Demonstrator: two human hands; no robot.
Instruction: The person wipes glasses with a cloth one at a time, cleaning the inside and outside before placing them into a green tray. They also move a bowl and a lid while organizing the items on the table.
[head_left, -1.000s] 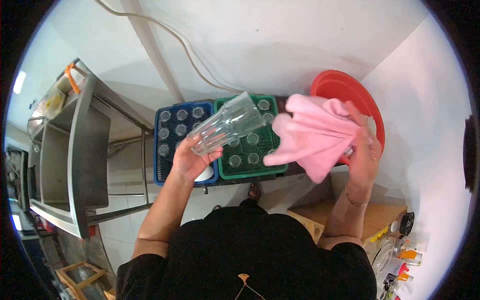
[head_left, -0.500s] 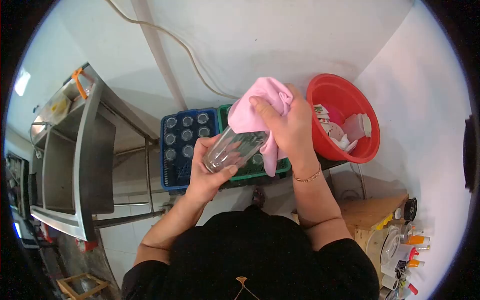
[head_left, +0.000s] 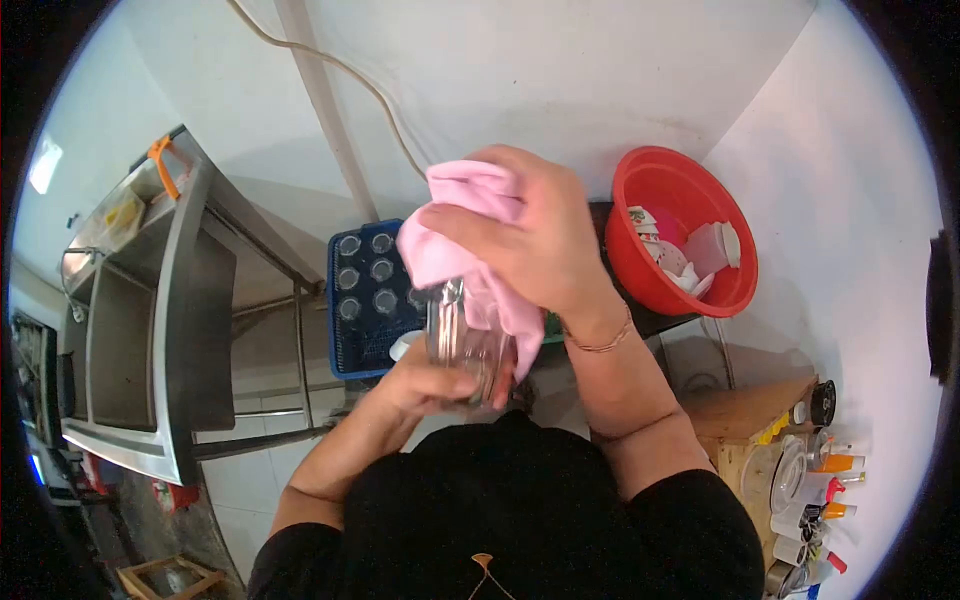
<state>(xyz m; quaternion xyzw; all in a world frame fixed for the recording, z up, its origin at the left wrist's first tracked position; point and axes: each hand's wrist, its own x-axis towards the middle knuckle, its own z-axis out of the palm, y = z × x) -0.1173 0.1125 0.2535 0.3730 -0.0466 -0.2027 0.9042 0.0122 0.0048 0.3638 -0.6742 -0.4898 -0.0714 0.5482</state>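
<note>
In the head view, my left hand (head_left: 420, 382) is wrapped around the lower part of a clear drinking glass (head_left: 455, 338), which stands nearly upright in front of my chest. My right hand (head_left: 548, 238) grips a pink cloth (head_left: 437, 245) bunched over the top of the glass. The cloth hides the glass's mouth, and a loose end hangs down its right side. Behind them lies a blue crate (head_left: 372, 345) with several upturned glasses (head_left: 382, 269) in it. A small white object (head_left: 403, 345) shows at the crate's near right, partly covered by the glass and hand.
A green crate (head_left: 554, 326) is mostly hidden behind my hands. To the right stands a red tub (head_left: 625, 240) with white dishes inside. A metal sink stand (head_left: 165, 370) is on the left; a wooden cabinet (head_left: 760, 412) with bottles beside it is at lower right.
Both hands have brought the glass and cloth closer to my body; the right hand also shifted left. The glass has turned from tilted to nearly upright, with the cloth still over its top.
</note>
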